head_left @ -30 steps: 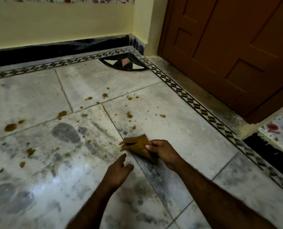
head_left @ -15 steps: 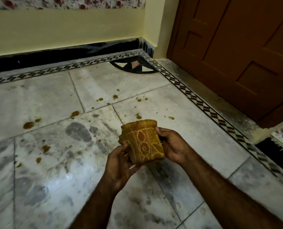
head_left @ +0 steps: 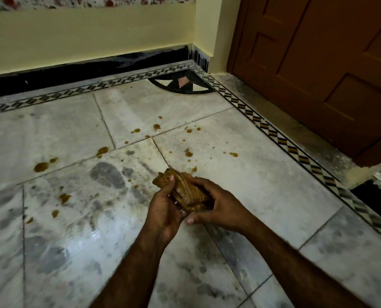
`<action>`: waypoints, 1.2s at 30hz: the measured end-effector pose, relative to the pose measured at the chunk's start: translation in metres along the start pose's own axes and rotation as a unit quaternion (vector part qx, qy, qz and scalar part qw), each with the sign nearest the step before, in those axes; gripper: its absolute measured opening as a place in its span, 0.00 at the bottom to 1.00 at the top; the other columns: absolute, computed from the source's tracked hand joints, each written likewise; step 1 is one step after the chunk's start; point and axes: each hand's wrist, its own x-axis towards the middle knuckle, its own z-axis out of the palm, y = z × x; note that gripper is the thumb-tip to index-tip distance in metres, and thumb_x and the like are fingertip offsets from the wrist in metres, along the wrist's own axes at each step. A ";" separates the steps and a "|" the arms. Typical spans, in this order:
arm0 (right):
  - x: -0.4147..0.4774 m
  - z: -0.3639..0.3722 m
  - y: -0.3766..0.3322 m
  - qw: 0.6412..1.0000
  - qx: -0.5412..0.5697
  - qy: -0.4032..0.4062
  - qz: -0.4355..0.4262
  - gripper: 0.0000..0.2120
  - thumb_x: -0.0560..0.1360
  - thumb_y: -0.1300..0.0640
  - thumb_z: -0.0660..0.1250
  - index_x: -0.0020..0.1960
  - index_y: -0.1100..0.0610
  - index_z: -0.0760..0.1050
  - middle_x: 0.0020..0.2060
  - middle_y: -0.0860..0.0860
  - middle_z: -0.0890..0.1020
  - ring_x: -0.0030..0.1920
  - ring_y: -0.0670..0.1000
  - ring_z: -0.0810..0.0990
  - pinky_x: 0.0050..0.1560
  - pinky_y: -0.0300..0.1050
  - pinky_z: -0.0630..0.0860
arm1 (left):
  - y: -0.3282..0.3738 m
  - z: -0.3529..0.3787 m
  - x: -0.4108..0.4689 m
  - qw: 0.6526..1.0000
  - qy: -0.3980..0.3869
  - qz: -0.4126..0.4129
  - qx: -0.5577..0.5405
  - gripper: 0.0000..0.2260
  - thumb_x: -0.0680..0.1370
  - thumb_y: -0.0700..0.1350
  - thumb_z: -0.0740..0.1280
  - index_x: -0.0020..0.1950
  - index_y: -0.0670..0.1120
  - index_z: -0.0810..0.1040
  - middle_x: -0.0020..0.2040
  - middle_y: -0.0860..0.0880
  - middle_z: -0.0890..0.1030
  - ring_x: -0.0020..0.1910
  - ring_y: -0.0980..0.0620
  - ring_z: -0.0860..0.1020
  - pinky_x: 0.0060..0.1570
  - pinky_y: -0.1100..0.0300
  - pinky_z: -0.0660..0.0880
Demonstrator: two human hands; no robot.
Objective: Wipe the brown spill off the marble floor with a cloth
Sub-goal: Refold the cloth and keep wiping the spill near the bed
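Brown spill drops lie scattered across the marble floor, left to centre, all unwiped; left hand grips the bunched patterned cloth; right hand grasps its other side; cloth appears held clear of the floor; wiping not yet begun.

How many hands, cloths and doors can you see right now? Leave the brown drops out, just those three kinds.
Hands: 2, the left hand and the right hand
Cloth: 1, bunched up and gripped by both hands above the floor
Door: 1, brown wood, at the upper right
Total: 4
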 end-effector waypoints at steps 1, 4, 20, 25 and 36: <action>0.002 0.000 0.002 1.000 0.018 0.024 0.001 0.39 0.65 0.54 0.84 0.72 0.46 0.73 0.66 0.42 0.79 0.65 0.39 0.78 0.65 0.40 0.77 | 0.002 0.000 -0.001 1.000 -0.001 0.001 0.000 0.19 0.82 0.53 0.64 0.63 0.41 0.81 0.58 0.40 0.85 0.57 0.39 0.83 0.57 0.40 0.80; 0.010 -0.003 0.007 0.995 0.078 0.062 0.007 0.25 0.72 0.60 0.77 0.68 0.53 0.79 0.58 0.47 0.85 0.53 0.42 0.83 0.52 0.38 0.78 | 0.004 -0.001 -0.003 1.000 -0.009 0.006 0.008 0.18 0.81 0.55 0.64 0.62 0.42 0.80 0.54 0.42 0.86 0.52 0.42 0.85 0.51 0.45 0.82; 0.034 -0.024 -0.021 0.779 0.584 0.176 0.144 0.28 0.75 0.54 0.67 0.73 0.62 0.72 0.66 0.63 0.79 0.66 0.62 0.79 0.59 0.59 0.81 | -0.009 -0.031 -0.019 0.986 0.005 0.080 0.144 0.11 0.78 0.40 0.67 0.60 0.45 0.81 0.55 0.47 0.86 0.58 0.47 0.83 0.55 0.54 0.79; 0.043 -0.033 -0.044 0.804 0.561 0.168 0.105 0.24 0.76 0.65 0.66 0.73 0.61 0.72 0.66 0.63 0.80 0.64 0.63 0.80 0.56 0.58 0.82 | -0.020 -0.048 -0.027 0.965 -0.050 0.015 0.256 0.23 0.71 0.57 0.73 0.64 0.51 0.81 0.63 0.53 0.83 0.64 0.54 0.79 0.71 0.46 0.69; 0.026 -0.036 -0.079 0.884 0.454 0.064 0.094 0.25 0.72 0.61 0.69 0.69 0.60 0.74 0.61 0.62 0.83 0.58 0.62 0.84 0.55 0.56 0.84 | 0.037 -0.003 -0.007 0.956 -0.135 0.090 0.246 0.36 0.62 0.56 0.81 0.68 0.49 0.78 0.65 0.49 0.82 0.65 0.51 0.79 0.67 0.53 0.73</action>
